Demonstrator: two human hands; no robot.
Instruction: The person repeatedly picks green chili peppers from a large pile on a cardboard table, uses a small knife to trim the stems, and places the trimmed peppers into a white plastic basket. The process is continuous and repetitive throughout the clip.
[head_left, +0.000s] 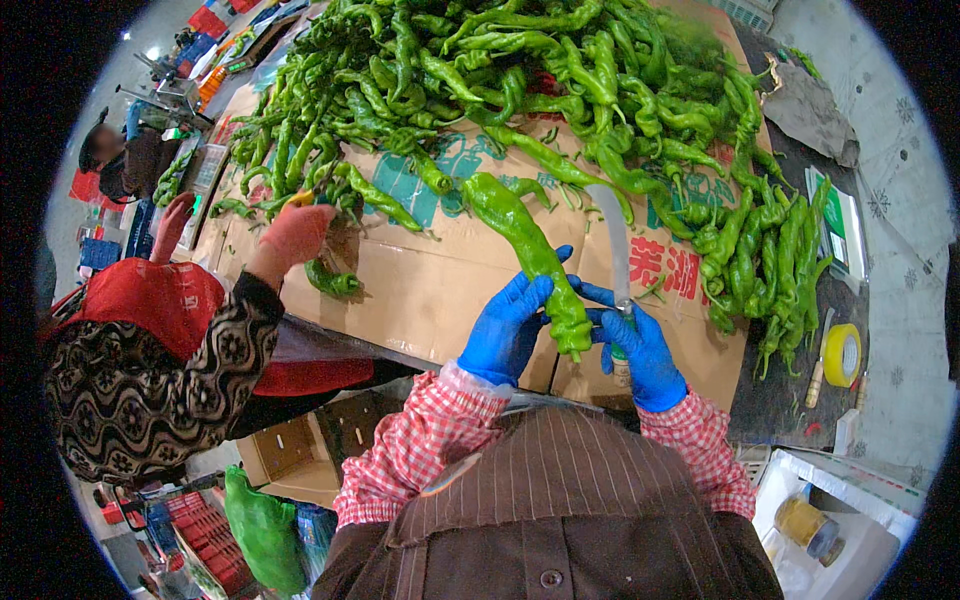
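My left hand (510, 322), in a blue glove, holds one long green pepper (525, 240) over the near part of the cardboard. The pepper slants, its broad end pointing away from me and its narrow end between my two hands. In my right hand (637, 345), gloved in blue too, is a knife with a curved blade (616, 240) pointing away from me. Its handle is partly hidden by my fingers. Beyond both hands lies a large heap of long green peppers (525, 82) on printed cardboard (442, 300).
At the left a co-worker's hand (296, 232) reaches over the cardboard near some peppers. On the right lie a bunch of peppers (780, 262), a roll of yellow tape (841, 355) and a wooden-handled knife (815, 382). A white foam box (862, 525) stands at lower right.
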